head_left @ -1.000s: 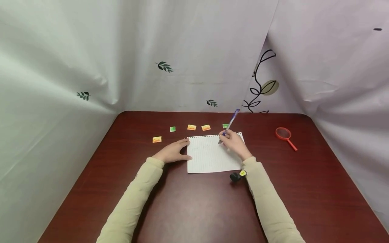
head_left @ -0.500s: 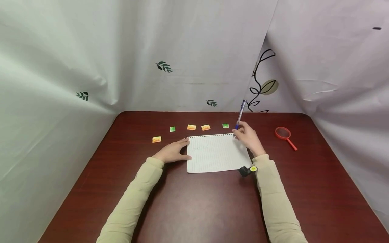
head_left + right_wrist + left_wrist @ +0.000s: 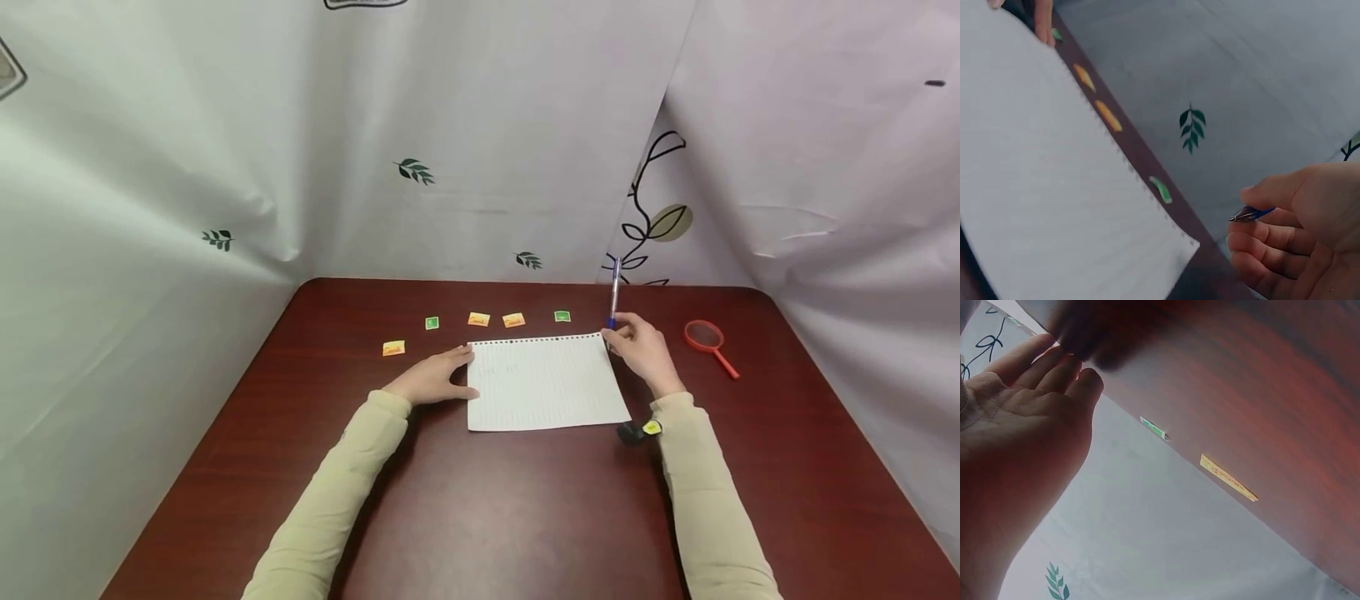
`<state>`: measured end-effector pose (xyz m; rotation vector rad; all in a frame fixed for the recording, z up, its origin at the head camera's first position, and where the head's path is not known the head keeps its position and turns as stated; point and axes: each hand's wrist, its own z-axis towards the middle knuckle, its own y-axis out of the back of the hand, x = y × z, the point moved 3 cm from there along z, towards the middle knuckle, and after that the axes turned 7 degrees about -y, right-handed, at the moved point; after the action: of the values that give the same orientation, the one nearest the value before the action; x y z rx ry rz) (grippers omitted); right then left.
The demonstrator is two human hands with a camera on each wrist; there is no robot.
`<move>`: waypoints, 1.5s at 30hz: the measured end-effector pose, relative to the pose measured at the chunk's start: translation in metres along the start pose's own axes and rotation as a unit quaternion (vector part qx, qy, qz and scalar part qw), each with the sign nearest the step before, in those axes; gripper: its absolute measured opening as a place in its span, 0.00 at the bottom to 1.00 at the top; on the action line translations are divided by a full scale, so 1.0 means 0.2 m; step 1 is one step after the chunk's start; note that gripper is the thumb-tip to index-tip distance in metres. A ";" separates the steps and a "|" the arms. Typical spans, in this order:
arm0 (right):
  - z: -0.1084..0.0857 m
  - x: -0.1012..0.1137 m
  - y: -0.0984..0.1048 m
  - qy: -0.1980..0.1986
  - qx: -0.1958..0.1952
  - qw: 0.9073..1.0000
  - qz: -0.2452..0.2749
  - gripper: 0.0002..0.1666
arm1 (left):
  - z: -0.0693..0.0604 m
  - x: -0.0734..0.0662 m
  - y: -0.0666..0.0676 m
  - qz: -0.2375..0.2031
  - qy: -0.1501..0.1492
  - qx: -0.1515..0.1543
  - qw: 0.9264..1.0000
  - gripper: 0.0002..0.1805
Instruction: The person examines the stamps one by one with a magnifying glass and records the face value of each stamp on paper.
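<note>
Pale cloth hangs behind a dark red table. The right hand pinches the pen, clear with blue ends, its shaft rising from the grip, tip just beside the far right corner of the white, ruled paper. The left hand, thumb and fingers apart, rests on the paper's left edge.

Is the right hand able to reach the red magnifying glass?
Probably yes: nothing visible stands between the right hand and the magnifying glass, though the pen in that hand may need putting down.
</note>
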<state>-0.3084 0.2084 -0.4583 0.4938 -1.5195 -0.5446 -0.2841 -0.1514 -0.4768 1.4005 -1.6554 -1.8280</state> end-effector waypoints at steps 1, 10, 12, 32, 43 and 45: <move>-0.01 -0.02 0.01 0.002 0.000 1.000 -0.008 0.31 | 0.00 0.00 0.00 0.001 0.001 0.003 1.000 0.48; -0.06 -0.16 0.10 0.011 0.011 0.997 -0.078 0.29 | 0.01 0.01 0.00 -0.006 -0.012 0.003 1.000 0.48; -0.08 -0.17 0.12 0.012 0.017 0.996 -0.091 0.29 | 0.01 0.01 0.01 -0.008 -0.015 0.002 1.000 0.48; -0.16 -0.22 0.13 0.024 0.084 0.983 -0.163 0.23 | 0.02 0.03 -0.01 -0.015 0.000 0.005 1.000 0.47; -0.14 -0.21 0.13 0.032 0.075 0.982 -0.171 0.24 | 0.02 0.03 -0.01 -0.013 -0.003 0.001 1.000 0.47; -0.14 -0.21 0.12 0.030 0.073 0.982 -0.174 0.24 | 0.02 0.03 0.00 -0.012 -0.003 0.003 1.000 0.47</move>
<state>-0.2784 0.2529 -0.4761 0.8920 -1.4292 -0.6842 -0.2895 -0.1531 -0.4805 1.4241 -1.6546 -1.8447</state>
